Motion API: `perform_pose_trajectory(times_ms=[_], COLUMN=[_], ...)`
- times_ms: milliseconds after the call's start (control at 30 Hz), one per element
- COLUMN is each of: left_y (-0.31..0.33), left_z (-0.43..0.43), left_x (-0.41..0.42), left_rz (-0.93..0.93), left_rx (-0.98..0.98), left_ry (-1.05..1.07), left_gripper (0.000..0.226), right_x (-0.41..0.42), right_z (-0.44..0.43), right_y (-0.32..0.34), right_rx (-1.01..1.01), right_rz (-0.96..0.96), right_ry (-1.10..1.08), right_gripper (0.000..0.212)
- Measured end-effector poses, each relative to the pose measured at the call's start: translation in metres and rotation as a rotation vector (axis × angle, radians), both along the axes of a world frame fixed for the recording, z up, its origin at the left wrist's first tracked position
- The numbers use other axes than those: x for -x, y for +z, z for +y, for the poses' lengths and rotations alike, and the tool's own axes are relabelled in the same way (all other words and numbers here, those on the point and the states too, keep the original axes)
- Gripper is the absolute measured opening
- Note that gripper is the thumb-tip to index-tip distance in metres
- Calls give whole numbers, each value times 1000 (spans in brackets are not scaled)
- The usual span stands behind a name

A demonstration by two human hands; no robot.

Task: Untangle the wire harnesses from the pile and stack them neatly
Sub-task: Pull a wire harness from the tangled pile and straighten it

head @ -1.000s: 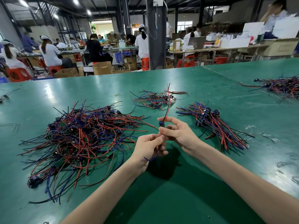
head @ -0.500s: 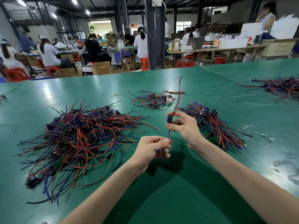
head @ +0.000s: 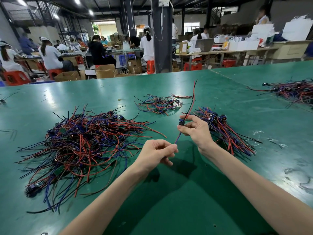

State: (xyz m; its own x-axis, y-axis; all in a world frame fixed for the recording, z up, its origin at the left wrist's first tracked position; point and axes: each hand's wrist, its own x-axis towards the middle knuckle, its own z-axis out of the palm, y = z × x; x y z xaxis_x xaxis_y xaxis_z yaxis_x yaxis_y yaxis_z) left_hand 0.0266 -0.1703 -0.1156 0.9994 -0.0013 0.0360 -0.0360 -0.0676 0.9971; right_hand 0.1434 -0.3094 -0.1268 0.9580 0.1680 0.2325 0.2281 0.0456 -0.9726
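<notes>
One wire harness [head: 190,106] with red, black and blue wires and a dark connector is held above the green table [head: 169,200]. My right hand [head: 196,131] pinches its connector, with the red and black wires rising upward. My left hand [head: 157,152] pinches the lower blue and red wire ends. A big tangled pile [head: 84,143] of harnesses lies to the left. A combed stack [head: 225,133] of harnesses lies just behind my right hand.
A small loose bunch [head: 159,104] of harnesses lies at centre back, and another pile [head: 294,90] lies at the far right. Scraps of clear film [head: 259,133] lie right of the stack. Seated workers, boxes and a dark pillar stand beyond the table's far edge.
My right hand has lifted the connector up and to the right, stretching the harness straighter between my hands. My left hand stayed low, pinching the lower wire ends.
</notes>
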Motion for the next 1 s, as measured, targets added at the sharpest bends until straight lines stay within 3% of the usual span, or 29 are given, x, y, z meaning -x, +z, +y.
perform_pose_trajectory(times_ms=[233,433,633,1000], left_y=[-1,-1,-2,1], left_z=[-2,-1,2,3], left_x=[0,-2,-2,-3], left_rz=[-36,-34,-46,-36], left_rx=[-7,-76,-73,-142], left_ry=[-3,21,-10,37], left_gripper=[10,21,15,13], right_x=[3,2,-2,-1], right_z=[-3,-4,-9,-11], right_y=[5,11,14,12], right_rx=[-135,-237,-284,-169], right_rz=[214,341,368,299], right_ry=[36,38,27,-23], right_gripper=[29,25,22,23])
